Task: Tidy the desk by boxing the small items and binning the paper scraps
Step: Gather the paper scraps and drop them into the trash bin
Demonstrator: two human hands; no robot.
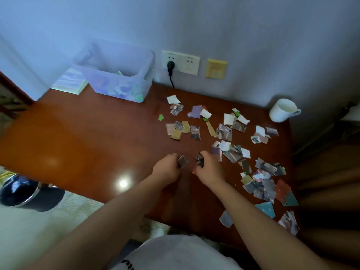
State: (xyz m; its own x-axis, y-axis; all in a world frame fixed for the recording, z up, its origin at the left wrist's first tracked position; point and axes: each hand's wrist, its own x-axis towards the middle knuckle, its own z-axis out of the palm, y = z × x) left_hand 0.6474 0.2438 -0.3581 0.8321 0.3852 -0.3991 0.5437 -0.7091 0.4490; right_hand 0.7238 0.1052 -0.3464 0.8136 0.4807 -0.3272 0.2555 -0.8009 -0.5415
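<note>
Several torn paper scraps (226, 133) lie scattered over the right half of the brown wooden desk (87, 143). My left hand (166, 169) grips a dark scrap (182, 161) just above the desk near its middle. Close beside it, my right hand (209, 168) holds a small bunch of scraps (200, 161). A translucent plastic box (116, 73) with small items inside stands at the back of the desk by the wall. One green bit (161, 117) lies alone left of the scraps.
A white mug (282, 110) stands at the desk's back right corner. A book (70, 80) lies left of the box. A dark round bin (25, 193) stands on the floor to the left. A plug and cable (171, 72) hang from the wall socket.
</note>
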